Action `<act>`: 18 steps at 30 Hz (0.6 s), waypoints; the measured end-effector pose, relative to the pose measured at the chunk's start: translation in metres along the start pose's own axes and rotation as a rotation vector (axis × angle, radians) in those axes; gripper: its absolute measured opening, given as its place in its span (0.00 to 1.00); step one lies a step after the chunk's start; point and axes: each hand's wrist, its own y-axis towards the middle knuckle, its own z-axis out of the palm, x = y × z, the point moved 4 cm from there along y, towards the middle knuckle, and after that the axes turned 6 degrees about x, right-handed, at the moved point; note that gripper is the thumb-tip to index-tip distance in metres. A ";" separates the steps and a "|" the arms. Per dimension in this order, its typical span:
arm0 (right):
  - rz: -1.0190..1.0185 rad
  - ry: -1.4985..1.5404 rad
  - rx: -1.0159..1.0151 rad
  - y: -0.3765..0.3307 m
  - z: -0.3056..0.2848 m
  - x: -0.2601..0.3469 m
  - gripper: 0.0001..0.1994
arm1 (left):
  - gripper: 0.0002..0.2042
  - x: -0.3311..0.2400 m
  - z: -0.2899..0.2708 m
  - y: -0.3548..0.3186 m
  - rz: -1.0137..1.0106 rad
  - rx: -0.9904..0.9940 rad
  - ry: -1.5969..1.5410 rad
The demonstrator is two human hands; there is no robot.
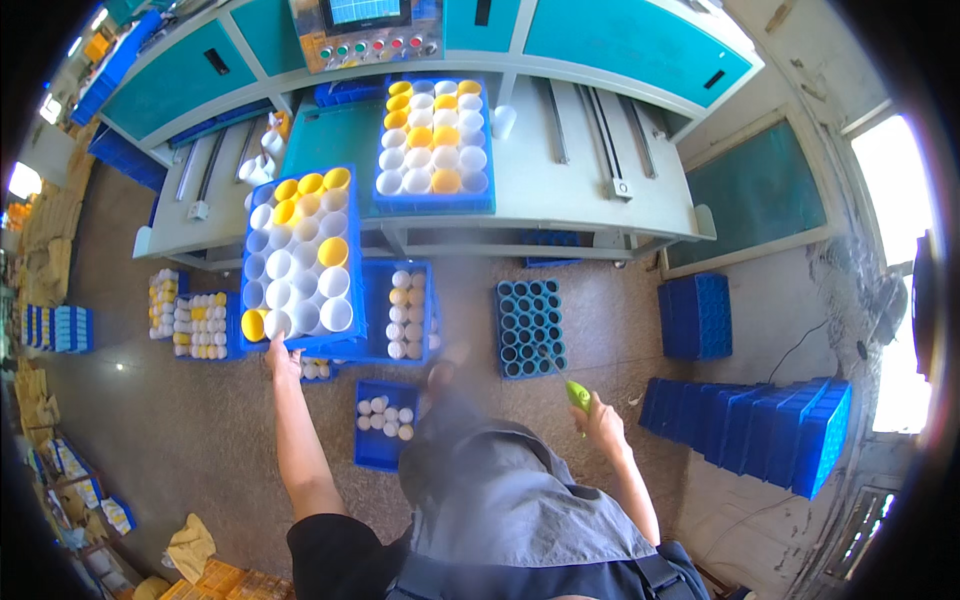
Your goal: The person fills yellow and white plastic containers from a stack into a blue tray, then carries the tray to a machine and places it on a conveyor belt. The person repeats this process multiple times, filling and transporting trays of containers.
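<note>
My left hand (283, 358) is closed on the near edge of a blue crate (358, 300) packed with upright white and yellow cups (306, 257). This crate is raised at the front left of the machine's bench. In my right hand (603, 424) is a green-handled tool (578, 394) with a thin metal rod pointing up and left. Beyond the rod's tip, a blue crate with round dark sockets (531, 318) lies on the floor. A second crate of white and yellow cups (433, 140) rests on the bench, apart from both hands.
The teal and white machine (630, 45) spans the far side, with a button panel (372, 50). Blue crates lean along the right wall (745, 425). Low crates of cups stand on the floor at left (203, 326) and by my legs (385, 417).
</note>
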 end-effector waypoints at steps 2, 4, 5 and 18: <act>0.032 0.052 0.041 0.015 -0.009 0.025 0.25 | 0.28 -0.025 0.049 0.022 0.008 0.090 0.070; 0.019 0.103 0.042 0.026 -0.020 0.046 0.25 | 0.33 -0.043 0.093 0.039 -0.023 0.108 0.069; 0.054 0.098 0.056 0.031 -0.024 0.054 0.24 | 0.35 -0.050 0.115 0.046 -0.021 0.139 0.067; 0.221 0.209 0.099 0.078 -0.041 0.106 0.26 | 0.28 -0.101 0.359 0.056 0.029 0.523 1.721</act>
